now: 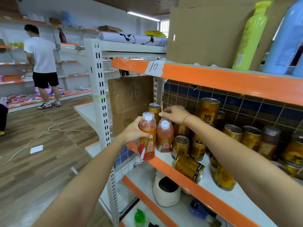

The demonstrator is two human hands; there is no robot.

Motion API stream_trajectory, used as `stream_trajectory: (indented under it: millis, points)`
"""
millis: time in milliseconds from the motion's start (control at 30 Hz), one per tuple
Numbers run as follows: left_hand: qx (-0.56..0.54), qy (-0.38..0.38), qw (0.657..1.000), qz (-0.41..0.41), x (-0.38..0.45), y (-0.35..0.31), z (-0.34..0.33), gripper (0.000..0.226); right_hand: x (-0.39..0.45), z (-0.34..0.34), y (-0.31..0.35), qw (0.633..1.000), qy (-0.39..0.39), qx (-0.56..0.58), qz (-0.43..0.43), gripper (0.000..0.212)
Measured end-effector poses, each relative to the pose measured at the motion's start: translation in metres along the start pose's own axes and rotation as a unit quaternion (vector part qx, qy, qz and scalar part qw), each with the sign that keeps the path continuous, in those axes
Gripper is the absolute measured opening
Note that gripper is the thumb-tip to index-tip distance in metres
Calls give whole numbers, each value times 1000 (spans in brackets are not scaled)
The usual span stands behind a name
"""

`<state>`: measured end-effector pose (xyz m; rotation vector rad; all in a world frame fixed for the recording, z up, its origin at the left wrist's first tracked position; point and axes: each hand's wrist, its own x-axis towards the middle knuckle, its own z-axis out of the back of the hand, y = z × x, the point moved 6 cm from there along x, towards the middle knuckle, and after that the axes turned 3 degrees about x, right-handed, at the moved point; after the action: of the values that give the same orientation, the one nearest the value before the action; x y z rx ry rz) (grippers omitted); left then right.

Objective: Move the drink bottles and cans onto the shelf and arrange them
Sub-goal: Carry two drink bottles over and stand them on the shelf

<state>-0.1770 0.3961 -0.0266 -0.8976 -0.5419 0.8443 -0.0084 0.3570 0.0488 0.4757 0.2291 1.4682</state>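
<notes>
On the shelf (185, 173), a bottle (164, 136) stands left of the cans (180, 147), one can (189, 167) lying in front.

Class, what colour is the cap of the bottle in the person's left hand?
White, on the bottle; head view.

The shelf (165, 158) has bare white board along its front edge toward 5 o'clock. A fallen can (190, 167) lies across that strip. Upright cans (232, 133) crowd the back from 3 o'clock outward, with one stacked can (209, 111) reaching near the upper shelf (213, 77). Cardboard (131, 102) closes the 10 o'clock end.
</notes>
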Motion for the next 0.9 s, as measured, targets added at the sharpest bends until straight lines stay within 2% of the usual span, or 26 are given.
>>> stream_trajectory:
  millis: [67,167,333,400,500,633,800,900]
  points:
    - [-3,-11,1000,-2,0,-1,-4,82,-11,-25,-3,999,3,37,12,49]
    - [-19,-29,999,-4,0,-2,-7,80,-23,-38,-9,991,-109,81,-14,48]
    - [-4,-24,1000,-13,1,-5,-9,78,-26,-18,-4,978,-193,-85,2,45]
    - [-10,-24,1000,-13,0,-6,-12,78,-27,-13,-5,972,-208,-113,3,44]
    - [-12,-17,1000,-15,1,-8,-15,78,-27,-9,-10,974,-203,-102,-8,45]
    - [-16,-13,1000,-16,4,-10,-18,78,-25,-8,-22,984,-174,-32,-23,50]
    - [-16,-11,1000,-16,8,-10,-22,79,-22,-21,-31,992,-66,102,-29,57]
    - [-14,-11,1000,-14,9,-9,-21,79,-22,-27,-38,991,0,130,-13,69]
